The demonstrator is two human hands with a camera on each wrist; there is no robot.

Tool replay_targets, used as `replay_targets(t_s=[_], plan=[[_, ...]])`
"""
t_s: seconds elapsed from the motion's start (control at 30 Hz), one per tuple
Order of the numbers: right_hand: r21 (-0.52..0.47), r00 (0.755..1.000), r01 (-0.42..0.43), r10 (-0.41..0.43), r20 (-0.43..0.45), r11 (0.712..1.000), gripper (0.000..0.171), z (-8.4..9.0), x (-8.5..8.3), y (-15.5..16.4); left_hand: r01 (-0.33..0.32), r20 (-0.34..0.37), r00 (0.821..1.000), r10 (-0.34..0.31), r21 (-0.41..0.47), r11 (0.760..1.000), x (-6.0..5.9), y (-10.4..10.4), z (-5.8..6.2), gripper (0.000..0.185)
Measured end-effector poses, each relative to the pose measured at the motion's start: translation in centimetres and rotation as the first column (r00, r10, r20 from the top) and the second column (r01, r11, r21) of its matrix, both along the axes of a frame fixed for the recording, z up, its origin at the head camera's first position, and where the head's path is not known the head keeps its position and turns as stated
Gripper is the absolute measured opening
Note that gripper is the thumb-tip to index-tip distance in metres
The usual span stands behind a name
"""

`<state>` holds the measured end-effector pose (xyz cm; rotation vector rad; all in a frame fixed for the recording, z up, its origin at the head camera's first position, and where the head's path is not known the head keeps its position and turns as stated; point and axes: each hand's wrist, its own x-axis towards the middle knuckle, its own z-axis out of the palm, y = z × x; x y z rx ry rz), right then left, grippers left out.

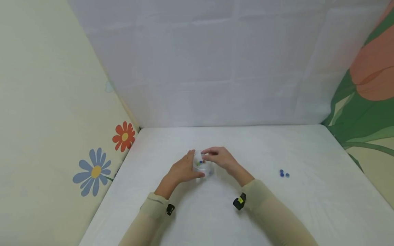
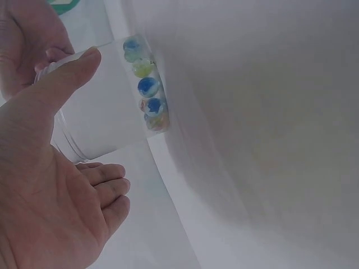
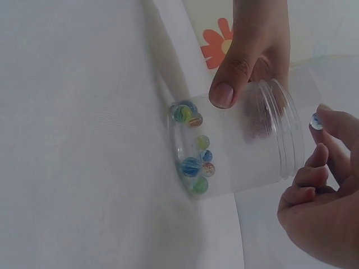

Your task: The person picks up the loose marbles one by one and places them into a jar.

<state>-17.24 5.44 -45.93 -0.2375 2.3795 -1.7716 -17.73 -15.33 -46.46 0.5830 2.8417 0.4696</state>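
Observation:
A clear plastic jar (image 3: 241, 157) with a threaded mouth stands upright on the white-covered table, lid off. Several glass marbles (image 3: 191, 166), blue, green, yellow and reddish, lie on its bottom. My left hand (image 1: 181, 170) holds the jar from the left side, thumb on the near side and fingers around the far side. Between thumb and index finger, my right hand (image 1: 221, 158) pinches a clear-and-blue marble (image 3: 316, 121) close over the jar's mouth. The other right fingers are curled just beside the rim.
To the right on the table (image 1: 261, 212) lies a small group of blue marbles (image 1: 281, 174). A white cloth backdrop (image 1: 215, 68) rises behind the table's far edge. Walls painted with flowers (image 1: 96, 171) stand at the left and right sides.

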Motion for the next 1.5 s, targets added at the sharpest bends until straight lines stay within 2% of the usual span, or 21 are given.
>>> replay_targets(t_s=[0.13, 0.43, 0.6, 0.83, 1.1, 1.27, 1.5], plan=[[-0.006, 1.0, -0.007, 0.007, 0.004, 1.0, 0.033, 0.0, 0.0, 0.0, 0.003, -0.003, 1.0, -0.003, 0.004, 1.0, 0.0, -0.1, -0.1, 0.114], [-0.022, 1.0, 0.015, -0.014, 0.025, 1.0, 0.026, 0.1, 0.2, 0.1, -0.01, -0.004, 1.0, 0.01, 0.015, 1.0, 0.4, 0.1, 0.3, 0.113], [0.009, 1.0, -0.002, 0.002, 0.002, 1.0, 0.029, 0.1, 0.8, 1.0, -0.012, 0.003, 1.0, 0.012, 0.035, 0.999, 0.6, 0.0, 0.2, 0.113], [0.092, 0.998, -0.06, 0.063, -0.028, 0.994, 0.038, 0.5, 1.5, 4.3, -0.018, -0.008, 1.0, 0.018, 0.034, 0.999, 0.5, -0.3, -0.1, 0.113], [0.156, 0.999, -0.041, 0.045, -0.023, 0.987, 0.047, 0.7, 2.4, 8.2, -0.015, -0.012, 1.0, 0.015, 0.019, 1.0, 0.2, -0.1, 0.0, 0.114], [0.164, 1.0, -0.016, 0.019, -0.022, 0.986, 0.045, 0.5, 2.9, 9.8, -0.009, -0.005, 1.0, 0.009, 0.016, 1.0, 0.1, 0.0, -0.2, 0.115], [0.133, 0.999, -0.026, 0.031, -0.035, 0.991, 0.047, 0.2, 3.4, 11.6, -0.018, -0.001, 1.0, 0.018, 0.019, 1.0, 0.4, 0.1, 0.2, 0.114]])
